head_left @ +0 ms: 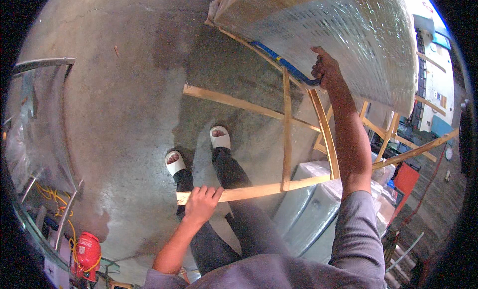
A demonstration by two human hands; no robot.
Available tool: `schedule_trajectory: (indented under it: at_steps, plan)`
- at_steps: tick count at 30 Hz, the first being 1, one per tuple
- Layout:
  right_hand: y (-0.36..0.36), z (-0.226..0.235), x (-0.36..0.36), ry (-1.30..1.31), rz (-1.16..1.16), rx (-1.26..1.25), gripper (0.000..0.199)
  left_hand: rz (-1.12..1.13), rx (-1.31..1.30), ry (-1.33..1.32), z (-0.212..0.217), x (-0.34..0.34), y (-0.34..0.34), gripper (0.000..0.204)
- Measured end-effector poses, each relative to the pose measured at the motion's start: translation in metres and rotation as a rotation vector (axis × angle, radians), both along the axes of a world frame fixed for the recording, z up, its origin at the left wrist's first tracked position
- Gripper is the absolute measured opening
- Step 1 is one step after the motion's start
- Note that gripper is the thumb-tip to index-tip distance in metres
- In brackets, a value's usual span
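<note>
My left hand [201,204] is closed round the near end of a wooden slat [264,188], in front of my legs. That slat belongs to a light wooden frame, joined to a crosspiece [287,135] and a longer side slat [324,132]. Another slat [229,101] reaches left over the floor. With my right arm stretched far forward, my right hand [326,67] grips the bent end of a long blue bar-like tool [284,60] with a yellow mark. The tool lies along the lower edge of a large plastic-wrapped load [348,30]; its exact kind is unclear.
Grey concrete floor [119,120] lies under my sandalled feet. Wrapped grey goods [308,204] stand close by my right side, with more wooden framing [388,135] beyond. At left are a metal-framed cart [45,125], a yellow cord [55,194] and a red helmet [88,251].
</note>
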State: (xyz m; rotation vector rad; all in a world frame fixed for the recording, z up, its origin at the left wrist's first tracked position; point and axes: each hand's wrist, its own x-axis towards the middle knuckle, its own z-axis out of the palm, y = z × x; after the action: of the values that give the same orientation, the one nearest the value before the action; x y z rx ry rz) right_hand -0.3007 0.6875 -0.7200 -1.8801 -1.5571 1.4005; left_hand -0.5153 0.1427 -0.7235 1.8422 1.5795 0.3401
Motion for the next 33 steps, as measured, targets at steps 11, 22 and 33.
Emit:
schedule_trajectory:
  at_steps: [11,22,33]
  plan:
    - [0.032,-0.029,0.117,-0.073,-0.155,-0.081,0.021,-0.012,-0.017,0.028,0.000,-0.011,0.001,0.035]
    - [-0.106,-0.102,0.137,-0.584,0.465,0.486,0.020,-0.066,-0.067,0.115,0.017,0.024,0.019,0.032]
    - [-0.237,-0.093,-0.148,-0.086,-0.362,0.150,0.029,-0.065,-0.121,0.060,0.056,0.042,0.039,0.031]
